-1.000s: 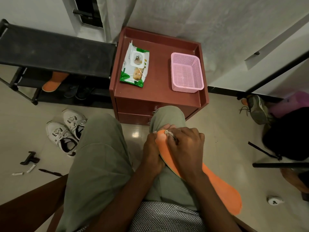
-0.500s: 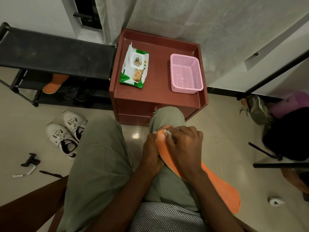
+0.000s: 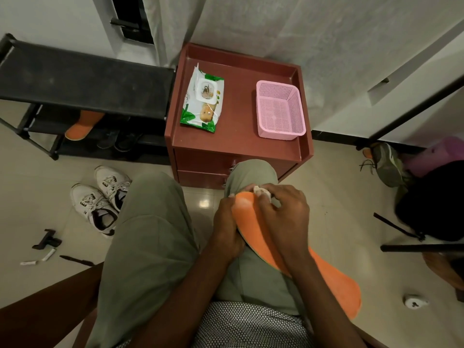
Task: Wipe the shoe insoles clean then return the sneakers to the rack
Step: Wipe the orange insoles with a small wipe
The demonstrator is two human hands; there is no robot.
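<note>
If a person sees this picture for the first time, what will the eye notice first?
Probably the bright orange insole across the person's right thigh, the left hand holding its edge while the right hand presses a white wipe on its tip. Next, the pink basket on the red-brown cabinet.

1. The insole (image 3: 334, 285) is hidden in its middle by the right hand (image 3: 283, 217) and forearm; its left edge sits behind the left hand (image 3: 227, 227).
2. The wipe (image 3: 262, 192) is mostly buried under the right fingers; only a white scrap shows.
3. A second insole (image 3: 80, 125) in the rack (image 3: 82, 81) is half covered by the top shelf; dark shoes (image 3: 120, 140) beside it are too dim to make out.
4. The pack (image 3: 202, 99) print is too small to read.
5. A shoe (image 3: 388, 163) at right is partly behind a dark bag (image 3: 431, 202); the bag is cut by the edge.
</note>
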